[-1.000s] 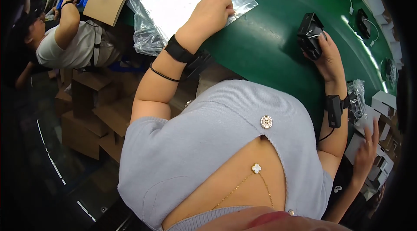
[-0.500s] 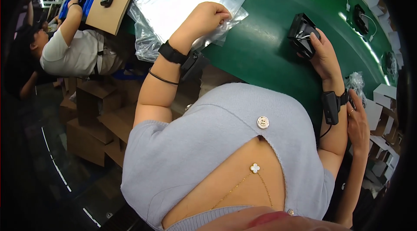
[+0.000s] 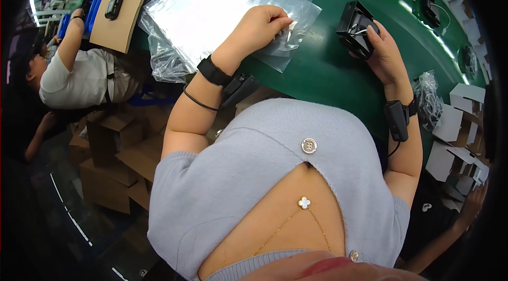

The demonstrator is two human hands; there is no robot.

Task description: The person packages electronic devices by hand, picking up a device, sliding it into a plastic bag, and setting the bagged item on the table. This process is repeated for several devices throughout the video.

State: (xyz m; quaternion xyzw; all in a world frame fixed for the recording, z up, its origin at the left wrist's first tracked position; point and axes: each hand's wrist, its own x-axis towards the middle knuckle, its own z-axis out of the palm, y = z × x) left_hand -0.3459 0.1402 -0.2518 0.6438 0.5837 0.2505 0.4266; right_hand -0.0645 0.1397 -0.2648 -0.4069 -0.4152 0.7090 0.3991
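My left hand (image 3: 263, 31) is closed in a pinch at the right edge of a stack of clear plastic bags (image 3: 211, 3). The bag film crumples around its fingertips. In my right hand (image 3: 389, 56) is a black boxy device (image 3: 355, 27) with a white cable (image 3: 362, 31) tucked in its open side. The thumb presses on the cable side, and the device is tilted above the green table (image 3: 312, 77). The fingers behind the device are mostly hidden.
Black devices with white cables (image 3: 431, 8) lie along the far right. A plastic-wrapped item (image 3: 429, 98) and white cartons (image 3: 447, 122) are at the right. A cardboard sheet (image 3: 114, 30) bears dark devices (image 3: 117, 1). Co-workers stand left and lower right; brown boxes (image 3: 114, 175) sit low left.
My left hand has shifted slightly right with the bag edge. The device in my right hand has moved a little left and farther away. A co-worker's hand has left the wrapped item, going lower right.
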